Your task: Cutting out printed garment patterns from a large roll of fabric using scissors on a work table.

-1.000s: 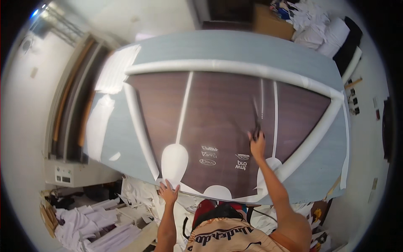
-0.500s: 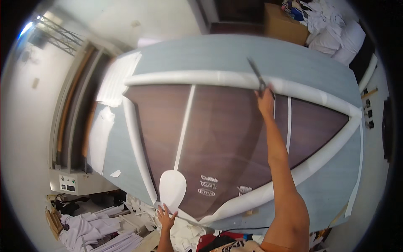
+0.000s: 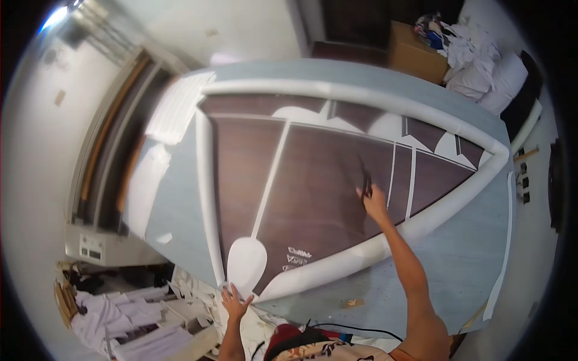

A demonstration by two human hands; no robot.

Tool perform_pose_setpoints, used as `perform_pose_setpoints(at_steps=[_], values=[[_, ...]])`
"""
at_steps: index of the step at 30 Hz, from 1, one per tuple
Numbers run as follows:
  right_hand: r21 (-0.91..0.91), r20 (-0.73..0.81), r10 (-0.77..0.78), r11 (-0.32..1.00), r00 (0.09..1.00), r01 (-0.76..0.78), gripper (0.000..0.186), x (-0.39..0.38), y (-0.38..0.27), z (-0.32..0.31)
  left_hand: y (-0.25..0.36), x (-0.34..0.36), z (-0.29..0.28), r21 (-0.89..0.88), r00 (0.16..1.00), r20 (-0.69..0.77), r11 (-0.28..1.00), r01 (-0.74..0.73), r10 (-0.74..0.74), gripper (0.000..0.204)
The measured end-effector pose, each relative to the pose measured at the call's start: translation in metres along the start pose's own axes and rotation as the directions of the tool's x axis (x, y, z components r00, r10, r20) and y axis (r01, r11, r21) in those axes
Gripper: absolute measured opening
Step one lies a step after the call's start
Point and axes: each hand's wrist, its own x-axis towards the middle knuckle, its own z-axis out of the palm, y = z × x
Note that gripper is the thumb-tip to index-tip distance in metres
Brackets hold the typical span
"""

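A dark brown printed sheet with white lines and shapes lies on the blue-grey table, its edges curled into white rolls on several sides. My right hand grips dark scissors over the middle of the sheet, blades pointing away from me. My left hand is spread at the sheet's near corner, fingertips on the lower end of a white teardrop shape.
A long machine stands along the left. White scraps lie on the table's left end. Piled white cloth sits below at left. A cardboard box with bundled fabric is at back right. A black cable runs along the near edge.
My right hand reached to the far roll with the scissors and came back to the middle. More white shapes now show at the far side; the near right roll covers more printing.
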Motion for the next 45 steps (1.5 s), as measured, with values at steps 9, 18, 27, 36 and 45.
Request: perform_pose_setpoints(at_steps=[9,18,27,36,45], values=[[-0.253,0.100,-0.028,0.966,0.995,0.053,0.055,-0.189,-0.008,-0.003,-0.031,0.034,-0.014,0.022,0.963,-0.226,0.989,-0.149,0.150,0.104],[-0.635,-0.108,-0.384,0.736,0.917,0.234,0.064,-0.359,0.007,0.035,-0.214,0.006,-0.050,-0.200,0.787,-0.604,0.980,-0.003,-0.121,0.066],[-0.344,0.041,-0.310,0.888,0.950,0.305,0.050,-0.461,-0.104,0.181,-0.751,-0.186,-0.299,-0.339,-0.101,-0.904,0.553,0.761,-0.417,0.066],[-0.483,0.271,-0.495,0.671,0.825,0.562,0.059,-0.481,-0.067,0.148,-0.890,-0.225,-0.329,-0.518,-0.254,-0.589,0.118,0.847,-0.767,0.086],[-0.409,0.068,-0.327,0.853,0.943,0.325,0.058,-0.488,-0.168,0.254,-1.089,-0.303,-0.331,-0.662,0.120,-0.575,0.546,0.514,-0.809,0.042]])
